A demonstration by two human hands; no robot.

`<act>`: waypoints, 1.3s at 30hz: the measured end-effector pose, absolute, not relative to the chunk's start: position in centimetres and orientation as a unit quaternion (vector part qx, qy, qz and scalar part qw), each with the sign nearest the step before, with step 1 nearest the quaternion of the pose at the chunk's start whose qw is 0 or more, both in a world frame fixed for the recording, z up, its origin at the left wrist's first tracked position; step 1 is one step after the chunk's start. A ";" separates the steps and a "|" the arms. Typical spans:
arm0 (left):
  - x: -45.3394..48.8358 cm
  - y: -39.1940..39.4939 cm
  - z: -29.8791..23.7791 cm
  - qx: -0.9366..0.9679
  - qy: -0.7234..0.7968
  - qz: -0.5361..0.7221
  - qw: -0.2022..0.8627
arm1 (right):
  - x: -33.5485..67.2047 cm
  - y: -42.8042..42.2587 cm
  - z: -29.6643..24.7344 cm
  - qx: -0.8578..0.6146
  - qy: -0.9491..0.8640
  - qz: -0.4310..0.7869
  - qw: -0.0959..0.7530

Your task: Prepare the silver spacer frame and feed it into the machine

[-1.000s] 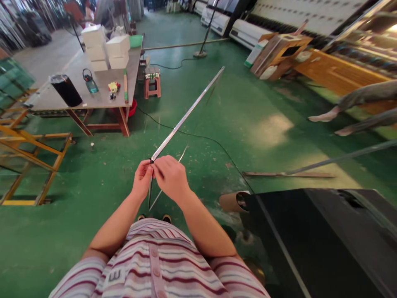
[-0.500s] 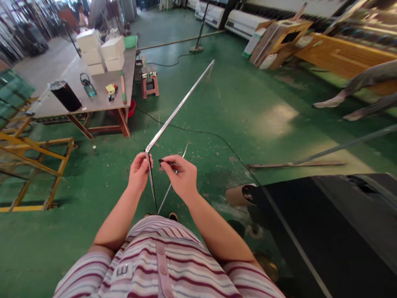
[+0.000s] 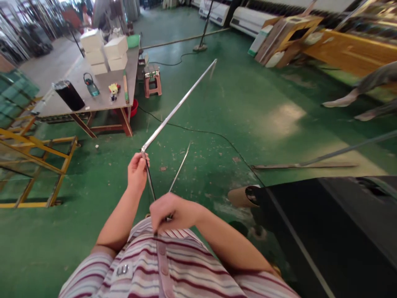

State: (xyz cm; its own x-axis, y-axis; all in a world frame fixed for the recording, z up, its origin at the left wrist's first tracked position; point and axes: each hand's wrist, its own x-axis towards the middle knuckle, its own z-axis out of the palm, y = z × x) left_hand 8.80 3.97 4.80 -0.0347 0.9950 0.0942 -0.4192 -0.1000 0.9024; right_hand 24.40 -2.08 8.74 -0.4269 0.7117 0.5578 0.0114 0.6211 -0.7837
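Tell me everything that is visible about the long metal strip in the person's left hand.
The metal strip is thin, straight and silver-grey, with a shiny face. The left hand pinches it at its near corner, where a second, darker length turns sharply down toward the striped shirt. From that corner the long part rises up and away to the right, above the green floor, and ends free in the air. The right hand is lower, at the shirt; whether it touches the strip cannot be told.
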 end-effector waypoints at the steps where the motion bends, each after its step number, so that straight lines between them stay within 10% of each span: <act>1: 8.5 4.2 5.0 0.408 0.353 0.620 0.570 | 24.9 -2.3 7.9 -0.263 -0.727 0.377 0.511; 5: 8.1 4.4 5.4 0.432 0.328 0.593 0.595 | 25.9 -2.0 6.1 -0.386 -0.515 0.381 0.663; 12: 10.1 3.1 5.7 0.444 0.318 0.590 0.594 | 24.2 -0.9 7.3 -0.348 -0.396 0.527 0.666; 21: 11.9 1.5 5.5 0.440 0.314 0.586 0.604 | 23.4 -1.5 7.6 -0.507 -0.550 0.275 0.603; 28: 11.1 2.6 4.6 0.452 0.338 0.607 0.560 | 30.9 -0.7 -5.5 -0.697 -0.328 0.436 0.465; 39: 13.5 3.3 3.7 0.495 0.250 0.581 0.596 | 28.3 -3.1 -1.9 -0.471 -0.397 0.560 0.554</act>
State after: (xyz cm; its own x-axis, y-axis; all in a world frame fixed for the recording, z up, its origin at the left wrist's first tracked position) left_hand 13.53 3.31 3.66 0.2000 0.9399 0.2767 -0.4440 -0.1648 0.8807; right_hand 28.27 -3.14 -1.88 0.0582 0.9944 -0.0877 -0.2468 -0.0708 -0.9665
